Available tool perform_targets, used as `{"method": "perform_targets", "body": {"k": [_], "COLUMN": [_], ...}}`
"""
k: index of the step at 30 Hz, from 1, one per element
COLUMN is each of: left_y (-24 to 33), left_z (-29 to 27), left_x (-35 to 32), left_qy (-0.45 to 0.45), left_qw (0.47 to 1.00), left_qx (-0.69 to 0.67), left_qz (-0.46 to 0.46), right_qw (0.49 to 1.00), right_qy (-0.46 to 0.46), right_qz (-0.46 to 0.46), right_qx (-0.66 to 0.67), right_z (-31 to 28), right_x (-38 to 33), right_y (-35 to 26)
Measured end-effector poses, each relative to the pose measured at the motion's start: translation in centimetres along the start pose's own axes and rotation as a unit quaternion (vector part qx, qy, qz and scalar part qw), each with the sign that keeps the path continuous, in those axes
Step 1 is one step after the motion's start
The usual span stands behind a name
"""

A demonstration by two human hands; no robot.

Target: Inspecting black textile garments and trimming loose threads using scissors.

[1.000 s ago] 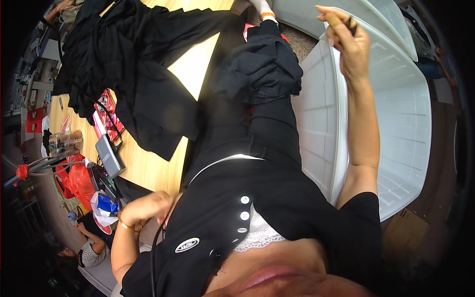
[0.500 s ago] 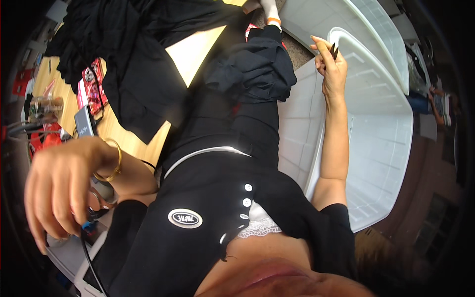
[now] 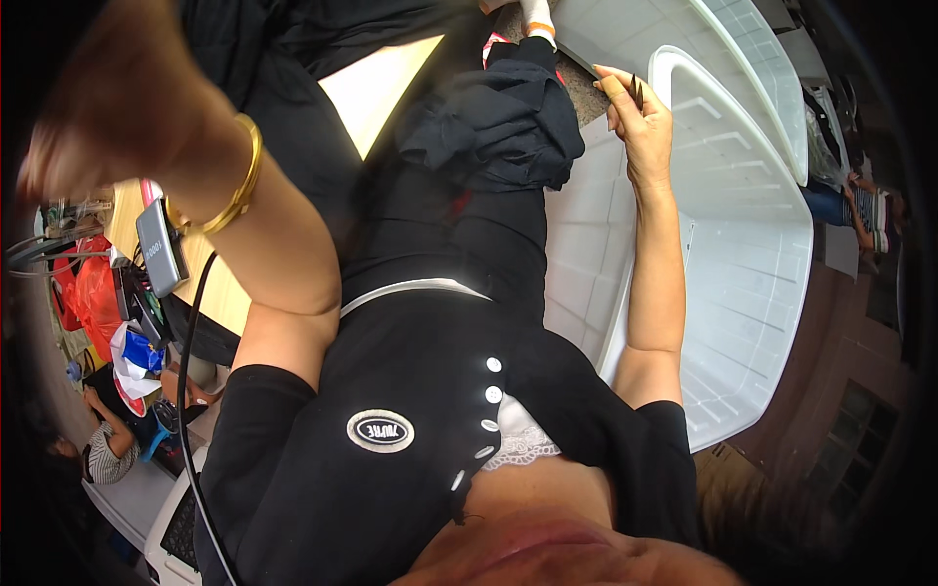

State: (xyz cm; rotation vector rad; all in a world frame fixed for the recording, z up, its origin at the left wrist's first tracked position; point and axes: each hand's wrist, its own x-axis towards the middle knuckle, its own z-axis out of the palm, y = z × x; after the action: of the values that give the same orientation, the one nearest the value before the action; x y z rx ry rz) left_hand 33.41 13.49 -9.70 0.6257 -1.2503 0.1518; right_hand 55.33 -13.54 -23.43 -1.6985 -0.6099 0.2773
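Right hand [image 3: 640,117] pinches thin dark tool [image 3: 635,90] beside white crate [image 3: 743,244]; left hand [image 3: 107,93] raised, blurred, grip unclear; black garment [image 3: 498,122] between.

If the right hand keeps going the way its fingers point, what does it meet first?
Probably the rim of the large white plastic tub. The right hand, holding a thin dark tool, points up the picture toward it; depth is unclear.

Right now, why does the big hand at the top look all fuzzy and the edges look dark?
In the head view, the left hand sits very close to the camera and is smeared with blur, while the right hand holding a thin dark stick is sharp. The fisheye lens darkens the rim and bends the white plastic tub.
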Motion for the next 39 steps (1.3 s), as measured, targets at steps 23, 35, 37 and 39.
{"method": "perform_targets", "body": {"k": [23, 35, 37, 39], "left_y": [-16.8, -15.5, -15.1, -14.6], "left_z": [-11.3, -10.1, -9.4, -8.9], "left_x": [-15.0, -13.8, -12.0, -10.7], "left_qy": [0.047, 0.468, 0.464, 0.453], "left_qw": [0.357, 0.689, 0.709, 0.736], "left_qx": [0.552, 0.291, 0.281, 0.26], "left_qz": [-0.752, -0.47, -0.451, -0.431], "right_qw": [0.994, 0.995, 0.995, 0.993], "right_qy": [-0.054, -0.083, -0.093, -0.104], "right_qz": [-0.045, 0.02, 0.032, 0.042], "right_qx": [-0.085, -0.059, -0.031, -0.026], "right_z": [0.8, 1.1, 1.5, 2.4], "right_x": [-0.5, 0.5, 1.3, 1.5], "right_y": [0.6, 0.7, 1.2, 0.6]}}
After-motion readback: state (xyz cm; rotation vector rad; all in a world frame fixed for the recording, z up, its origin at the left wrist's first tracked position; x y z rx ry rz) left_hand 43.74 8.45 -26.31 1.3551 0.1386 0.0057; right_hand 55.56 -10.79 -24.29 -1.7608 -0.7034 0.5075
